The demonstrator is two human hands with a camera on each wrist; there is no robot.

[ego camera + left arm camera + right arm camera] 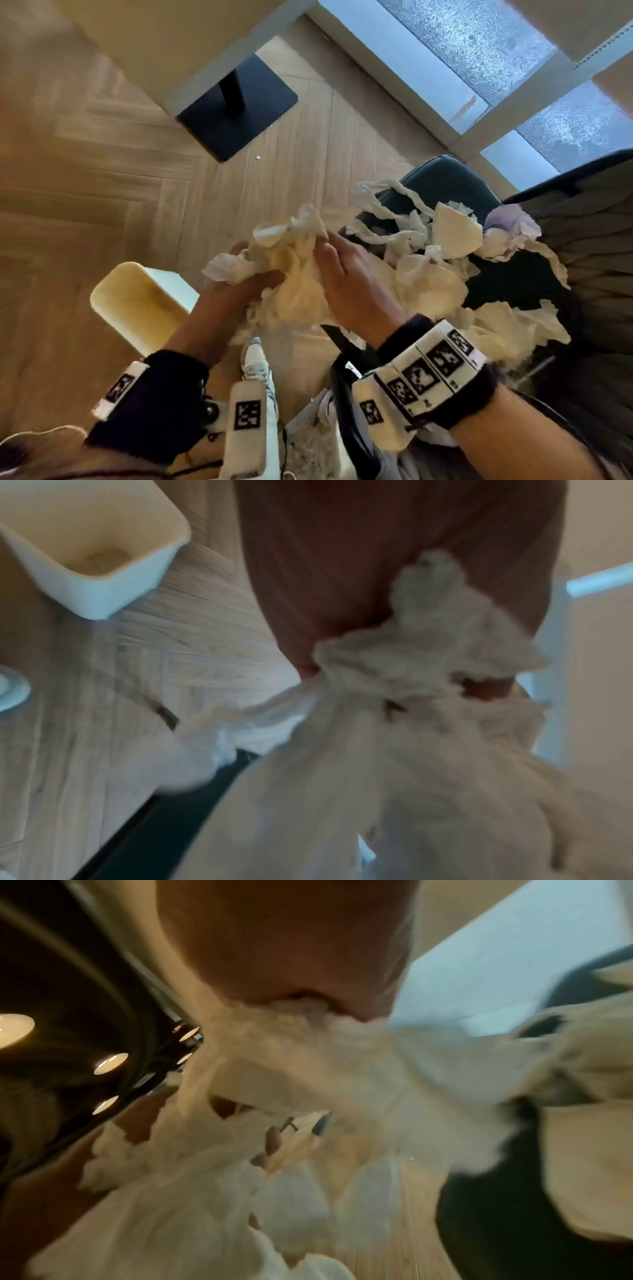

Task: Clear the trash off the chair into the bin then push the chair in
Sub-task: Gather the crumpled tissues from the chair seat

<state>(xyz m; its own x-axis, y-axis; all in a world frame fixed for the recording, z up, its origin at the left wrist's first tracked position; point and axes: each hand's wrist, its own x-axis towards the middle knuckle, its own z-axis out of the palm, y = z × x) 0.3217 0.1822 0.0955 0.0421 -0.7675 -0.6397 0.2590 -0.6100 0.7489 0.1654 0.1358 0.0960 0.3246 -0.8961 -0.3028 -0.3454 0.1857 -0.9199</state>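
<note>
Both hands grip one big bundle of crumpled white tissue paper off the left edge of the dark chair seat. My left hand holds it from below-left, my right hand from the right, fingers curled into the paper. More torn tissue and twisted strips still lie on the seat. The white bin stands on the floor left of my left forearm. In the wrist views the tissue fills most of the picture, blurred; the bin shows at upper left of the left wrist view.
A table with a black pedestal base stands ahead on the wooden floor. A glass wall runs along the right behind the chair. The chair's dark ribbed backrest is at far right. My shoe is below the bundle.
</note>
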